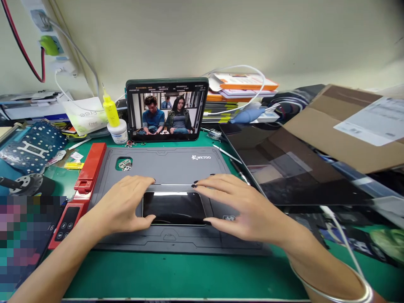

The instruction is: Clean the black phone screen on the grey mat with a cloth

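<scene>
A black smartphone [173,208] lies flat on a grey WKTOO repair mat [158,162], its glossy face up. My left hand [121,206] curves around the phone's left side, with the thumb at the lower left corner. My right hand [235,206] spans its right side, fingers spread and fingertips near the top edge. A thin bright line [175,184], possibly a wire, runs between the fingertips of both hands just above the phone. A metal bangle [334,286] circles my right wrist.
A red holder [85,185] stands left of the mat. Behind it are a tablet playing video [167,110] and a yellow glue bottle [111,110]. A large dark glass panel [293,168] and a cardboard box flap [344,126] fill the right side.
</scene>
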`<control>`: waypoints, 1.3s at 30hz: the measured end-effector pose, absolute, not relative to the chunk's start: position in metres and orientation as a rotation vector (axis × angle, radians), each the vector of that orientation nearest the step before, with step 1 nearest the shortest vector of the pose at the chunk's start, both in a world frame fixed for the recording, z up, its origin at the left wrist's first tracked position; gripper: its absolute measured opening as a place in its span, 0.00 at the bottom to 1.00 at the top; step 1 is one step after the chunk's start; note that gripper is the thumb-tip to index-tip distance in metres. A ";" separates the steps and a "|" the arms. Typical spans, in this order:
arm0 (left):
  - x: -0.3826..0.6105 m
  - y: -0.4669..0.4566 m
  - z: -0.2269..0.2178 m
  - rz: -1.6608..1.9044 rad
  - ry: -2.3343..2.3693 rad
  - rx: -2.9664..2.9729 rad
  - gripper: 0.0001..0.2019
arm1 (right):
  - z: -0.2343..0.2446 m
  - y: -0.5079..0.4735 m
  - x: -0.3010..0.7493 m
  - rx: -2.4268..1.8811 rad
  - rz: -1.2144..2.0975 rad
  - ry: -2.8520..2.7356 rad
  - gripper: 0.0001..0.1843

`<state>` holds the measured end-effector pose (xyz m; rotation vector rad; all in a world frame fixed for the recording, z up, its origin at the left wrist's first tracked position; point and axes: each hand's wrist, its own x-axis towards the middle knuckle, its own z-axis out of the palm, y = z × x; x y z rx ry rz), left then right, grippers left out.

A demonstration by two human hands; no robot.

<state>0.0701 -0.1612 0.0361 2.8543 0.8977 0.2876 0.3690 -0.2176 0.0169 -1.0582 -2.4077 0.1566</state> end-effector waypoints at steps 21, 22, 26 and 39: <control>0.066 -0.164 0.027 0.222 0.863 2.822 0.25 | -0.001 -0.220 0.363 -1.087 0.167 -2.498 0.18; 0.067 -0.164 0.027 0.226 0.861 2.824 0.24 | -0.001 -0.220 0.363 -1.090 0.164 -2.497 0.18; 0.067 -0.163 0.027 0.230 0.844 2.820 0.23 | 0.000 -0.220 0.363 -1.092 0.160 -2.498 0.18; 0.068 -0.164 0.028 0.232 0.830 2.815 0.18 | 0.000 -0.221 0.361 -1.035 0.070 -2.505 0.15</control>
